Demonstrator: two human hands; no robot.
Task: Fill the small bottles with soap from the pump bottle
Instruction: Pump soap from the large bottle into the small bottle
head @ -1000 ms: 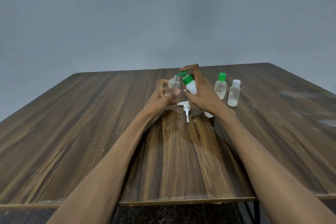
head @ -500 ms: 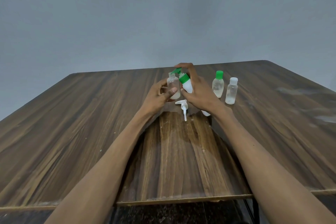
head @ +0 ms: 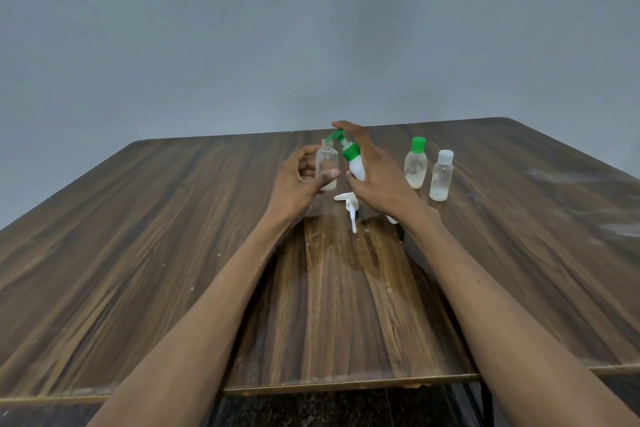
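Holding the open clear plastic small bottle in your left hand, you're gripping the tilted white green-collared pump bottle with your right hand above the table, nozzle at its mouth, so next you're probably pressing down steadily.

Pump bottle: white, green collar and green spout, tilted left, spout tip over the mouth of an uncapped clear small bottle, gripped in right hand. Clear bottle upright, held in left hand, a little pale soap at its bottom. Two capped small bottles upright on the table at right, just beside each other: green-capped bottle, white-capped bottle, each partly filled.
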